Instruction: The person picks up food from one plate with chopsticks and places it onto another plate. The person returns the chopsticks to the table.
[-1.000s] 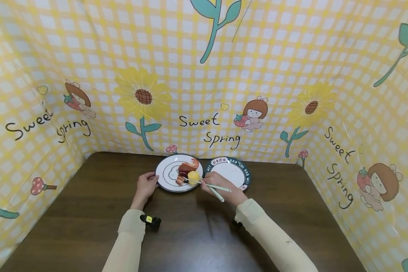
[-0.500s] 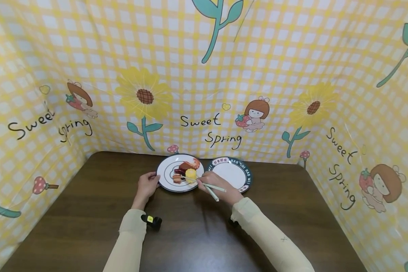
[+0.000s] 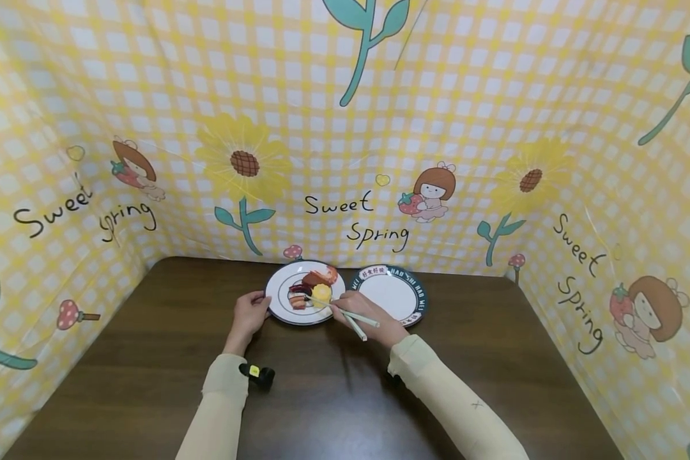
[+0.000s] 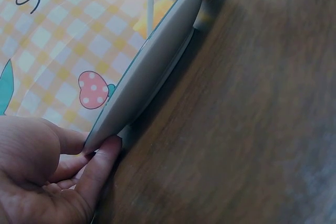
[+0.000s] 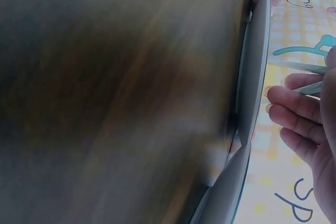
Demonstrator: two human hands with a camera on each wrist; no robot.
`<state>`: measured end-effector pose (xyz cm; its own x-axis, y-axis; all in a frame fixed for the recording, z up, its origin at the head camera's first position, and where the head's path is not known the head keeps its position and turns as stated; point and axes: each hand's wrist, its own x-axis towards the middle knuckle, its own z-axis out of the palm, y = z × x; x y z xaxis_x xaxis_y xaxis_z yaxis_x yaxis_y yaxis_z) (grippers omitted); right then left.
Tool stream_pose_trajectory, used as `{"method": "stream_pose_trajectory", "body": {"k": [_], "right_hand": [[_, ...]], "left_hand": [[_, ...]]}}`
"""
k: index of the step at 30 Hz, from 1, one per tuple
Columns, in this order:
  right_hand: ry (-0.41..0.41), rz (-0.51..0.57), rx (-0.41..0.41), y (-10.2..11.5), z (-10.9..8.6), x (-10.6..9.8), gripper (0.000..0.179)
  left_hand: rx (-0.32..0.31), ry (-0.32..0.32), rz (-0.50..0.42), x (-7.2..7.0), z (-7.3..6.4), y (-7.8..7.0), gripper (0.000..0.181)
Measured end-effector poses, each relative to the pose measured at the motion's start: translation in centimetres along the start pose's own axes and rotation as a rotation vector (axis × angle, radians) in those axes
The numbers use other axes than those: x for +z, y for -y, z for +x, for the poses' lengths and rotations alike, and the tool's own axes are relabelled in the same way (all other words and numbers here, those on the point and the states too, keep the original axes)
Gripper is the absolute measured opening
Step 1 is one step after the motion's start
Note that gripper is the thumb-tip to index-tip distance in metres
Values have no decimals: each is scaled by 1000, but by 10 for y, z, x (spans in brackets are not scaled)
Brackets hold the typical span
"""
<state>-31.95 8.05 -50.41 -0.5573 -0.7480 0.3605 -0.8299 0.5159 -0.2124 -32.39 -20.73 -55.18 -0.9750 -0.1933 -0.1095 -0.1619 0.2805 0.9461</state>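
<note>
In the head view, my left hand (image 3: 250,319) holds the left edge of a white plate (image 3: 278,299) with a dark rim. The left wrist view shows the plate's rim (image 4: 105,116) pinched between thumb and fingers. My right hand (image 3: 374,317) grips pale green chopsticks (image 3: 369,321), whose tips reach over the plate beside a yellow lump of food (image 3: 321,293). Around that lump lie a striped, bacon-like piece (image 3: 298,303), a dark red piece (image 3: 300,289), a brown piece (image 3: 315,278) and an orange-white shrimp-like piece (image 3: 329,273). Whether the tips grip any food, I cannot tell.
A second white plate (image 3: 388,295) with a dark green lettered rim stands just right of the first, partly behind my right hand. Both sit near the back edge of the brown wooden table (image 3: 310,390). Yellow checked cloth (image 3: 345,140) hangs around the back and sides.
The right hand and chopsticks have shifted left over the plate. The yellow lump, the dark red piece and the bacon-like piece have moved left too. The left hand stays on the rim.
</note>
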Motion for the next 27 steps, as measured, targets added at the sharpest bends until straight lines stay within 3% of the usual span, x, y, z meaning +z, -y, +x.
{"method": "stream_pose_trajectory", "body": {"k": [18,27], "right_hand": [[59,80,120,4,-10,-9,31],[2,110,100,7,-14,-11,26]], "left_hand": [[-10,1,21,1,-1,2,47],[-14,7,25,-1,-2,-1,48]]}}
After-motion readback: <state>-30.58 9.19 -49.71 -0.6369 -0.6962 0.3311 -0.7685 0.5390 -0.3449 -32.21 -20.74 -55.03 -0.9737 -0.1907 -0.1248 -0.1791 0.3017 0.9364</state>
